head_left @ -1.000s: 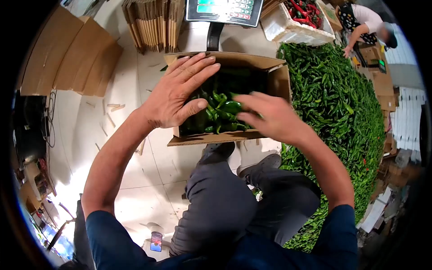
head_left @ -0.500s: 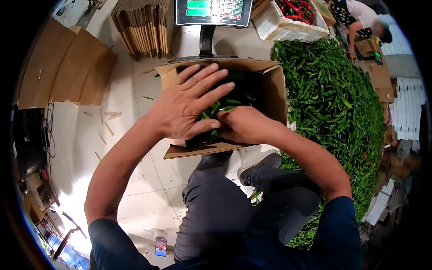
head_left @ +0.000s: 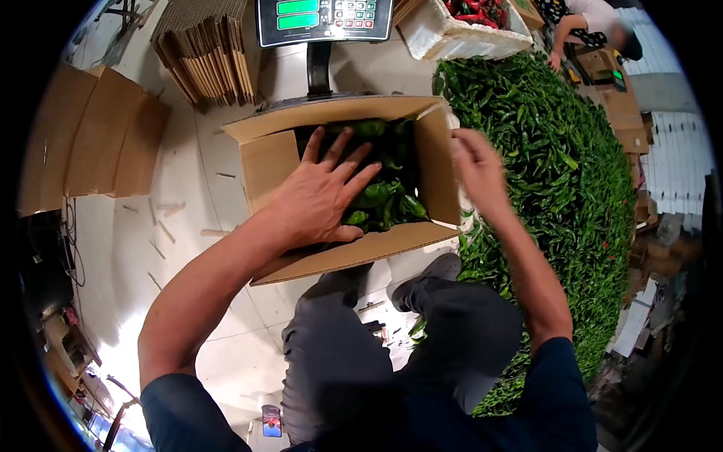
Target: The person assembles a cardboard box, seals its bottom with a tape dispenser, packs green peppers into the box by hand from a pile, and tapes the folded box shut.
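An open cardboard box (head_left: pixel 275 167) stands in front of me with green peppers (head_left: pixel 385 197) inside. My left hand (head_left: pixel 320 192) rests over the peppers at the box's left part, palm down, its fingers spread and holding nothing. Just beyond the box's right wall is my right hand (head_left: pixel 480 172), with bent fingers smeared by motion. Whether that hand holds anything cannot be made out. Close to its right side lies a big heap of green peppers (head_left: pixel 546 147).
Behind the box stands a digital scale (head_left: pixel 324 22). Folded cartons (head_left: pixel 207 53) are at the back left, and a white foam box (head_left: pixel 459 41) holds red peppers (head_left: pixel 479 12). A phone (head_left: pixel 272 420) lies low on the floor. Another person (head_left: pixel 591 22) reaches in at the upper right.
My right hand has left the box's inside and moved right, past its right wall. My left hand stays over the peppers. The whole view has shifted slightly.
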Demonstrator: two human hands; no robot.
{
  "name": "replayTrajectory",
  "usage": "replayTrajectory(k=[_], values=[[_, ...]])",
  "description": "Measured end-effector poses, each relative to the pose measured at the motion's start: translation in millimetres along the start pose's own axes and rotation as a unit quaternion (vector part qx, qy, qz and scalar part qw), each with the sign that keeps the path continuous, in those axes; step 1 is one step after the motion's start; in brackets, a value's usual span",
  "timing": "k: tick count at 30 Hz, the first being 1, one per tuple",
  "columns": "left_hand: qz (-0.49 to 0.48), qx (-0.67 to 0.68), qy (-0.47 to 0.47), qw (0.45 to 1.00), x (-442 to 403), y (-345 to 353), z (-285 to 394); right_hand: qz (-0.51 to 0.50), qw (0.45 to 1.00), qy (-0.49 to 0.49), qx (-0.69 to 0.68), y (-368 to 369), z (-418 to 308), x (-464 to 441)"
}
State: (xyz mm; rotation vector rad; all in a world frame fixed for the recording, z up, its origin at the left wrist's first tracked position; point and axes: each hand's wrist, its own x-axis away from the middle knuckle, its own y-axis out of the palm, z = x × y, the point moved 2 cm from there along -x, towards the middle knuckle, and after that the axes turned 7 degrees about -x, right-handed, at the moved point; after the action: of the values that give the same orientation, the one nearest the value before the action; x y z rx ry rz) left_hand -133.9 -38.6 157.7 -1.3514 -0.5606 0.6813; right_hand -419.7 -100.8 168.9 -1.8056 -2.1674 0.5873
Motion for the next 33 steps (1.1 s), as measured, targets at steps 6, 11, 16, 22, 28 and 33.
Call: replayTrajectory(k=[6,11,16,22,28,33], values=[[-0.035,-0.002,-0.009,0.999,2,-1,6,-0.073,0.922,-0.262,0.277,80,-13,-2],[-0.012,-0.004,-0.020,1.000,-7,14,3,-0.048,0.903,-0.304,0.301,81,-8,-9],[-0.026,-0.014,-0.002,1.000,4,2,5,-0.130,0.902,-0.278,0.302,72,-14,-7],[0.004,-0.031,0.073,0.997,6,12,12,-0.278,0.908,-0.202,0.241,48,-20,3],[-0.023,0.008,0.109,0.994,3,17,7,-0.373,0.885,-0.175,0.218,35,-58,22],[-0.054,0.063,0.105,0.991,-2,22,-6,-0.363,0.863,-0.152,0.316,44,-78,20]])
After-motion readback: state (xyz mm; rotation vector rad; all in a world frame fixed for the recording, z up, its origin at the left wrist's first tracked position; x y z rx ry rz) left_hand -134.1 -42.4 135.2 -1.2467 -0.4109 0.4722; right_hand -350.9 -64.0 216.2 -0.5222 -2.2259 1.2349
